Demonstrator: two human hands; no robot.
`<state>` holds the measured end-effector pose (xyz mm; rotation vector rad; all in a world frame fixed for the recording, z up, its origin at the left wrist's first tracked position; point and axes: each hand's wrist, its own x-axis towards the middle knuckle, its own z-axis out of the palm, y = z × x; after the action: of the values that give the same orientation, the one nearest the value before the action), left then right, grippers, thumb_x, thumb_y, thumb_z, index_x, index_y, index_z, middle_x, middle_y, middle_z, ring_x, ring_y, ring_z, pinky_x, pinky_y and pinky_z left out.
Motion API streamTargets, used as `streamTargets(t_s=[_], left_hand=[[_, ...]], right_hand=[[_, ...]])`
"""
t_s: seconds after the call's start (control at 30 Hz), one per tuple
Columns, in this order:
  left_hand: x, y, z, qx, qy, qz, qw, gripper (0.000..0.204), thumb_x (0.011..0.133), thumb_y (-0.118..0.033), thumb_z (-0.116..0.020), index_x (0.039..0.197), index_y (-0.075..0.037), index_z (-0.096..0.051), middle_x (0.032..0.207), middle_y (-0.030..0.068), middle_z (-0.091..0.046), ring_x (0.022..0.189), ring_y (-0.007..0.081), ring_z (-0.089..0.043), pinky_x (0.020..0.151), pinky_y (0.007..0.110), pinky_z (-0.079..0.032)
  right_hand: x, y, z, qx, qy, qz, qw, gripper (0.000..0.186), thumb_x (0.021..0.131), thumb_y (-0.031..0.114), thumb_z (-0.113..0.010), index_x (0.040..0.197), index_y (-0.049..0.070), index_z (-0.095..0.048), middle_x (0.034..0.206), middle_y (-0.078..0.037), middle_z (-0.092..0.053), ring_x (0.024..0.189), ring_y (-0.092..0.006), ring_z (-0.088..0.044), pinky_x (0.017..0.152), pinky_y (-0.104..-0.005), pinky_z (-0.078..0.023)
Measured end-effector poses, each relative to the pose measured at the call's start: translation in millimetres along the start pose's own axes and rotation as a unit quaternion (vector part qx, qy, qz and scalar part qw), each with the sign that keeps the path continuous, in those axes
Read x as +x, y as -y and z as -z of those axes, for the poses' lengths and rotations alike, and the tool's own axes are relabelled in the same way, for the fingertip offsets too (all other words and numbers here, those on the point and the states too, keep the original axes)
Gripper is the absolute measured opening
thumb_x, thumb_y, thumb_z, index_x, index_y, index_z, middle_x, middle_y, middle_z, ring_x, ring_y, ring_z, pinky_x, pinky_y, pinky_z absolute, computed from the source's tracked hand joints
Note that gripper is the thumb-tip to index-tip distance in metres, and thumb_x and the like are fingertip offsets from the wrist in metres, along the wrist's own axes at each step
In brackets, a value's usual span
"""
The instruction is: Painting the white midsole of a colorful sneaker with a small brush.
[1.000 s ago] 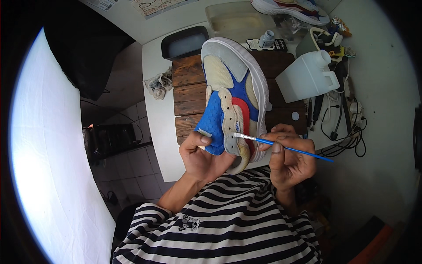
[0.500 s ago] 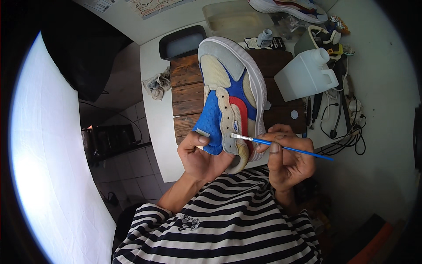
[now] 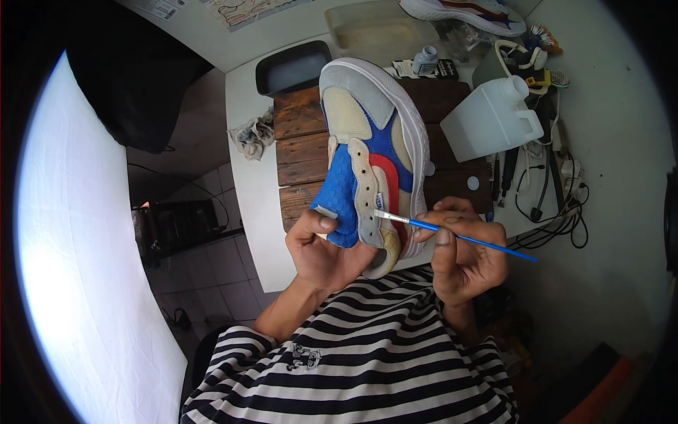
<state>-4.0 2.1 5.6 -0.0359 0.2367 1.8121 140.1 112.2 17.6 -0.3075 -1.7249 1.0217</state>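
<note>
A cream, grey, blue and red sneaker [image 3: 390, 138] without laces is held up over the table, its toe pointing away from me. My left hand [image 3: 319, 254] grips its heel end, with the thumb on the blue tongue [image 3: 339, 187] and the other fingers hidden under the shoe. Between the thumb and fingers of my right hand [image 3: 466, 247] is a thin paintbrush [image 3: 459, 236] with a blue handle. Its flat pale bristles touch the grey eyelet strip [image 3: 365, 189], near the lower lace holes. Some of my right fingers rest by the white sole.
Behind the shoe lies a dark wooden board [image 3: 300, 155]. A white jug [image 3: 487, 120] stands at the right, near tangled cables [image 3: 565, 212]. Farther back are a small bottle [image 3: 425, 61], a black tray [image 3: 293, 68], a clear tub [image 3: 381, 28] and another sneaker [image 3: 466, 14]. A crumpled rag [image 3: 252, 134] lies left.
The brush tip has shifted slightly right and upward along the eyelet strip, and the handle tilts a little more. The sneaker and my left hand have hardly moved.
</note>
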Motion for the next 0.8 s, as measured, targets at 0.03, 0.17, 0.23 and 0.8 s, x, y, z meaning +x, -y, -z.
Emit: streamTargets(t_s=[0.03,0.17,0.23,0.8], left_hand=[[0.0,0.1,0.1,-0.004,0.009,0.0,1.0,0.076,0.076,-0.017,-0.047,0.148,0.002,-0.034,0.144,0.0185,-0.05,0.131,0.0325,-0.051,0.113,0.048,-0.037],[2.0,0.1,3.2,-0.003,0.027,0.008,1.0,0.075,0.075,-0.017,-0.047,0.147,0.001,-0.036,0.144,0.0175,-0.051,0.132,0.0314,-0.05,0.114,0.047,-0.036],[2.8,1.2,-0.4,0.0,0.03,0.003,1.0,0.075,0.075,-0.017,-0.047,0.147,0.001,-0.036,0.144,0.0171,-0.051,0.131,0.0311,-0.05,0.114,0.047,-0.036],[-0.4,-5.6,7.7,-0.014,-0.015,-0.028,0.999,0.071,0.078,-0.017,-0.049,0.146,-0.001,-0.04,0.142,0.0147,-0.053,0.132,0.0291,-0.051,0.116,0.045,-0.034]], right_hand=[[0.6,0.3,-0.9,0.0,0.007,0.006,1.0,0.017,0.09,-0.003,-0.063,0.104,-0.001,-0.054,0.08,-0.01,-0.071,0.076,-0.0192,-0.073,0.08,-0.0412,-0.055],[-0.4,0.1,4.4,-0.014,0.006,0.004,1.0,0.019,0.089,-0.002,-0.064,0.105,-0.001,-0.054,0.081,-0.011,-0.071,0.076,-0.0196,-0.073,0.081,-0.0418,-0.055],[1.9,1.0,3.8,-0.002,0.027,0.013,1.0,0.018,0.09,-0.003,-0.063,0.106,-0.001,-0.053,0.082,-0.012,-0.072,0.076,-0.0194,-0.072,0.081,-0.0422,-0.055],[-9.7,-70.2,46.6,-0.238,-0.032,-0.136,0.961,0.015,0.086,-0.004,-0.068,0.1,-0.002,-0.063,0.085,-0.011,-0.07,0.073,-0.0179,-0.07,0.067,-0.0307,-0.055]])
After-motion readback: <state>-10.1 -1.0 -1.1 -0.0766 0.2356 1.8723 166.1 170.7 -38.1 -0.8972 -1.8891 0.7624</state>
